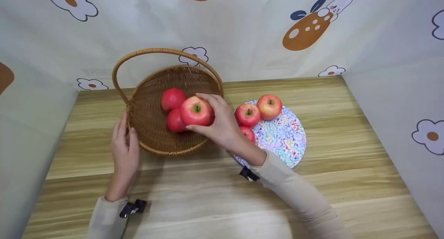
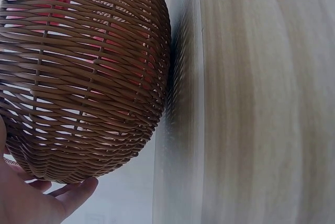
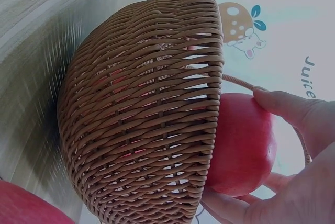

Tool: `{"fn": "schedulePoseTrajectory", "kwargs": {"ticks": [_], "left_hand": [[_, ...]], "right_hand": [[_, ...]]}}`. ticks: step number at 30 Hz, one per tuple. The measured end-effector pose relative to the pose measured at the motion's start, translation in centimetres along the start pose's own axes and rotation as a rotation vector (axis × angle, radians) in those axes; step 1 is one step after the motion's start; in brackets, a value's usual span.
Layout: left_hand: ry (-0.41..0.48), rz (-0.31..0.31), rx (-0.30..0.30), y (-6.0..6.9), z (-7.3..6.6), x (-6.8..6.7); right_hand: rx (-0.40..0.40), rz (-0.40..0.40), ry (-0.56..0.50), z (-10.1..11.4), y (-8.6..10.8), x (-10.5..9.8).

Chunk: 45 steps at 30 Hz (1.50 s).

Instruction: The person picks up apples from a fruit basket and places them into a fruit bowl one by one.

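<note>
My right hand (image 1: 223,122) grips a red apple (image 1: 197,111) between thumb and fingers, over the opening of a brown wicker basket (image 1: 149,122). In the right wrist view this apple (image 3: 241,143) shows just beyond the basket's rim (image 3: 214,103). Two more red apples lie inside, one farther back (image 1: 173,99) and another (image 1: 176,120) partly covered by the held one. At the basket's left side, my left hand (image 1: 125,148) holds the wall near the handle's base. The left wrist view shows its fingers (image 2: 78,198) against the weave.
Right of the basket lies a round, multicoloured patterned mat or plate (image 1: 291,142). Three apples sit along its left and back: one at the back (image 1: 269,107), one beside it (image 1: 247,115) and one partly hidden by the right arm (image 1: 247,133). The basket's tall handle (image 1: 156,50) arches over its back.
</note>
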<state>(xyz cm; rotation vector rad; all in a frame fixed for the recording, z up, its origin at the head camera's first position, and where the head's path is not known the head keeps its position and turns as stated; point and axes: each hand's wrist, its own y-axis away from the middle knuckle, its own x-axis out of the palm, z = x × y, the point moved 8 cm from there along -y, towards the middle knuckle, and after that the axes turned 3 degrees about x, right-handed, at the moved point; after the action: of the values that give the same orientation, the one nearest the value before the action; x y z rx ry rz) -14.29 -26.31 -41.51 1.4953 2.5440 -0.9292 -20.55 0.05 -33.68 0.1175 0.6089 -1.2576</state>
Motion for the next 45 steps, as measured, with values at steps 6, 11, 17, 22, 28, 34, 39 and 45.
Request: {"fn": "schedulePoseTrajectory", "kwargs": {"ticks": [6,11,17,22,28,34,39,45], "left_hand": [[-0.017,-0.003,0.014,0.0,0.0,0.0],[-0.011,-0.003,0.009,0.0,-0.1,0.0],[0.001,0.0,-0.001,0.0,-0.1,0.0],[0.0,0.003,-0.001,0.0,0.1,0.0],[-0.001,0.006,-0.017,0.1,0.2,0.0],[-0.006,0.009,-0.01,0.0,0.1,0.0],[-0.017,0.007,-0.012,-0.1,0.1,0.0],[-0.015,0.003,-0.002,-0.1,0.1,0.0]], "right_hand": [[-0.028,-0.022,-0.026,0.0,0.6,-0.5],[-0.038,-0.026,-0.038,-0.1,1.0,-0.6],[-0.054,-0.034,-0.054,0.0,1.7,-0.7],[-0.056,-0.043,-0.068,0.0,2.2,-1.0],[-0.042,-0.039,-0.079,-0.1,2.8,-1.1],[-0.059,-0.05,-0.08,0.0,3.4,-1.4],[-0.064,-0.036,-0.09,0.3,3.8,-1.6],[-0.066,-0.026,-0.083,0.4,4.3,-1.6]]}}
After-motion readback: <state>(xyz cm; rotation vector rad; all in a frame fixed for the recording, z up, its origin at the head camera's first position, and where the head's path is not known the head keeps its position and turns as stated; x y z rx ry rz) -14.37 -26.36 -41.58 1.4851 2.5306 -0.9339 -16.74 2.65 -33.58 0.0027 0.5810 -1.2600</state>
